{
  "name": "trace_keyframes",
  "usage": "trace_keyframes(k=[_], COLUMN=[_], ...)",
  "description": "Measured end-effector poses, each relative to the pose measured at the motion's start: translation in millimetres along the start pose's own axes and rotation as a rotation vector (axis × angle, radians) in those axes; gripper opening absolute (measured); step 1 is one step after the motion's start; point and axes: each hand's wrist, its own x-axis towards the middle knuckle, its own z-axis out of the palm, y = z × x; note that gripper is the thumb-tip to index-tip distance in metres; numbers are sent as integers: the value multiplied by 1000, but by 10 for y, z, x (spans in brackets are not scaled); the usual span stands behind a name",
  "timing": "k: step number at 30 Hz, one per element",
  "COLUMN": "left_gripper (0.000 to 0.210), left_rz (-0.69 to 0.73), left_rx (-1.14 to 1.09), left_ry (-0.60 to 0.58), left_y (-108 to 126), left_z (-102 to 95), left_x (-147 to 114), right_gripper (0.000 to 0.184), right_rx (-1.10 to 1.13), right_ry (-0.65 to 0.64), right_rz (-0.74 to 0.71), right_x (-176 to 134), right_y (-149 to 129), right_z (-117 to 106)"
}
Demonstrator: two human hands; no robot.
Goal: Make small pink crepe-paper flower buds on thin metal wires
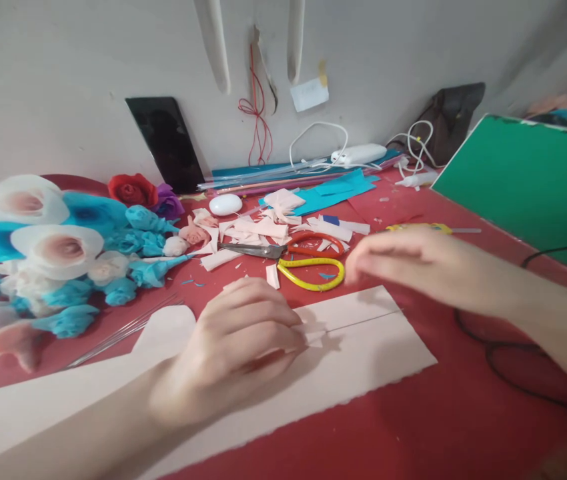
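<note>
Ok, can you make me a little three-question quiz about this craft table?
1. True or false: the bare left hand has metal scissors with red and yellow handles in its grip.
2. What leans against the grey wall? A) red paper rose, B) glossy black rectangular slab, C) small white oval case.
3. What colour is the large flat board at the right?

Key: 1. False; 2. B; 3. Green.

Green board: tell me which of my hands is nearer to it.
Right. Your right hand is just to the near left of the green board, apart from it; your left hand is much farther left, over the pale paper.
</note>
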Motion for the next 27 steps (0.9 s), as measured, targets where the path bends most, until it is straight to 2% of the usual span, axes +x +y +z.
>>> trace_keyframes(k=[2, 5, 6, 7, 9, 11, 14, 18, 22, 25, 27], left_gripper=[14, 12, 12, 12, 13, 13, 12, 10, 10, 9, 8], left_rz=[-31, -41, -42, -43, -40, -32, -11, -4, -56, -66, -68], left_rx=[-15, -1, 9, 14, 9, 6, 25, 50, 78, 87, 97], left_ry=[18, 30, 35, 47, 53, 56, 63, 92, 116, 131, 134], left_y=[-14, -37, -45, -51, -59, -58, -48, -46, -48, -38, -31], left_z=[51, 105, 118, 128, 143, 147, 139, 134, 148, 156, 157], left_x=[-21, -61, -72, -83, -95, -98, -94, -89, -79, -73, -71], right_gripper=[35, 17, 22, 26, 25, 24, 22, 25, 23, 28, 38], right_rx=[-156, -261, -305, -355, -407, -380, -283, -22, 248, 302, 239], right_ry=[265, 500, 534, 561, 523, 429, 427, 521, 510, 458, 511], right_rz=[63, 156, 207, 275, 398, 454, 478, 455, 358, 354, 429], right_x=[-5, -42, -66, -96, -172, -252, -342, -390, -446, -523, -571], right_y=[96, 413, 553, 697, 963, 1158, 1275, 1142, 790, 490, 325], right_z=[-140, -333, -382, -419, -453, -436, -369, -328, -273, -90, 97])
